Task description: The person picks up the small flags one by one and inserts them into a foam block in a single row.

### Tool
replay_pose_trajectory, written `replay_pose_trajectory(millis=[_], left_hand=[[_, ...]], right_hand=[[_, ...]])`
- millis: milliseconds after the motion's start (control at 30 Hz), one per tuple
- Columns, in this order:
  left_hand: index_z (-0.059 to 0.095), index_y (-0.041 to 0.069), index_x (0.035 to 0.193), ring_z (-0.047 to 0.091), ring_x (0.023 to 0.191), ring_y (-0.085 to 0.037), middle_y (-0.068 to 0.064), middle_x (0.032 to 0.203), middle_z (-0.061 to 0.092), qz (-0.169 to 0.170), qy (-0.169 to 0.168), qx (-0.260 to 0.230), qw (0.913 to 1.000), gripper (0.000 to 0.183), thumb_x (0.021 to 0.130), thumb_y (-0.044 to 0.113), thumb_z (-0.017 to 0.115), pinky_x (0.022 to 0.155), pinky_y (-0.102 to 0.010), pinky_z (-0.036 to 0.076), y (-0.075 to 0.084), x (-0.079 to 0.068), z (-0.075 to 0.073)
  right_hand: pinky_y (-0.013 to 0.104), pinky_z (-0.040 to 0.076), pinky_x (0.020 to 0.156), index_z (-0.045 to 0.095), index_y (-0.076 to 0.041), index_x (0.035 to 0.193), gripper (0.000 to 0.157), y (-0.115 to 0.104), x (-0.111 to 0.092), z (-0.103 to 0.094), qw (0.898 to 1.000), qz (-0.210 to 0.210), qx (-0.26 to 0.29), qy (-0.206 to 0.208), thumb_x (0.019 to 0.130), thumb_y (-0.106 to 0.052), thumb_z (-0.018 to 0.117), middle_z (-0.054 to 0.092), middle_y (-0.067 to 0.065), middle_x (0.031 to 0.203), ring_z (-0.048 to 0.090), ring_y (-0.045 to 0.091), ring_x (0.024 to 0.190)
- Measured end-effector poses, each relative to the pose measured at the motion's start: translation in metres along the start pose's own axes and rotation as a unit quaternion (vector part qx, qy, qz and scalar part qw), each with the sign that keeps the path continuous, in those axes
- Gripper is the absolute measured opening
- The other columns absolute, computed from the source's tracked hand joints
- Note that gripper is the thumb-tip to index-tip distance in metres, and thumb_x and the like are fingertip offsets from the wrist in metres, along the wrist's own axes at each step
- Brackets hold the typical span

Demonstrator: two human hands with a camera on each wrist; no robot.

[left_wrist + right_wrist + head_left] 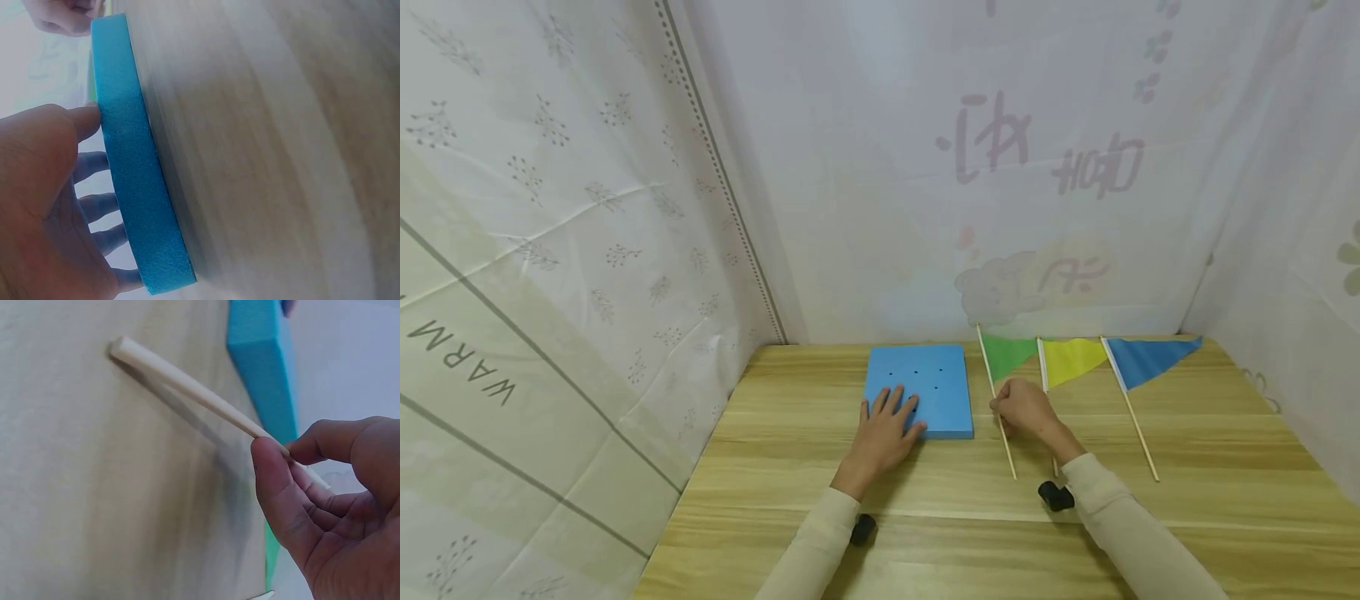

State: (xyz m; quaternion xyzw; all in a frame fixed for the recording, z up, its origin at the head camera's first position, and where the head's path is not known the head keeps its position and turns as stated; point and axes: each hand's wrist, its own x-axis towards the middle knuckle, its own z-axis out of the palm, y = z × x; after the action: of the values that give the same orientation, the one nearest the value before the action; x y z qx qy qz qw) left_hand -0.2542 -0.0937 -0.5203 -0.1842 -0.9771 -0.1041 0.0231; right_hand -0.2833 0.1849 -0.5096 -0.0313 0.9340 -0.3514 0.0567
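Note:
A blue foam block (951, 408) with several small holes in its top lies flat on the table. My left hand (883, 437) rests on its front left part with fingers spread; in the left wrist view the fingertips touch the top of the foam block (134, 169). Just right of the block, my right hand (1024, 408) pinches the wooden stick of a green pennant flag (1006, 356) between thumb and forefinger. The right wrist view shows the thin flag stick (187, 384) slanting from the pinch, its lower end close over the table.
To the right lie a yellow pennant flag (1072, 360), its stick partly hidden by my right hand, and a blue pennant flag (1150, 358). The wooden table (955, 533) meets a printed cloth (865, 208) behind and at the sides.

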Motion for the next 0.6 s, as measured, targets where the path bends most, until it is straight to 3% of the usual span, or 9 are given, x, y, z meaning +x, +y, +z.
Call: replay_pose_trajectory(millis=[200,367,600], left_hand=[[0.038,0.025,0.153,0.022,0.15,-0.035,-0.008,0.163,0.026,0.001,-0.001,-0.004,1.0,0.059,0.101,0.054,0.042,0.115,-0.067,0.02,0.001,0.001,-0.003],[0.038,0.025,0.153,0.023,0.15,-0.035,-0.009,0.162,0.026,0.003,0.002,-0.003,1.0,0.059,0.101,0.053,0.042,0.115,-0.068,0.02,0.0,0.001,-0.002],[0.038,0.024,0.153,0.023,0.15,-0.036,-0.009,0.162,0.027,0.01,0.005,-0.004,0.9999,0.059,0.102,0.053,0.042,0.115,-0.068,0.02,-0.002,0.002,0.001]], right_hand=[[0.029,0.05,0.055,0.056,-0.01,0.062,0.029,-0.008,0.001,-0.012,1.0,-0.008,0.015,0.011,0.091,-0.015,0.057,0.067,0.01,0.061,0.066,0.02,0.051],[0.032,0.057,0.059,0.063,-0.002,0.082,0.016,-0.014,0.003,-0.018,0.998,-0.024,0.062,0.022,0.092,-0.013,0.058,0.07,0.015,0.075,0.071,0.023,0.058],[0.039,0.06,0.063,0.061,0.0,0.096,0.017,-0.023,0.006,-0.028,0.994,-0.031,0.098,0.033,0.093,-0.017,0.059,0.07,0.019,0.081,0.072,0.025,0.063]])
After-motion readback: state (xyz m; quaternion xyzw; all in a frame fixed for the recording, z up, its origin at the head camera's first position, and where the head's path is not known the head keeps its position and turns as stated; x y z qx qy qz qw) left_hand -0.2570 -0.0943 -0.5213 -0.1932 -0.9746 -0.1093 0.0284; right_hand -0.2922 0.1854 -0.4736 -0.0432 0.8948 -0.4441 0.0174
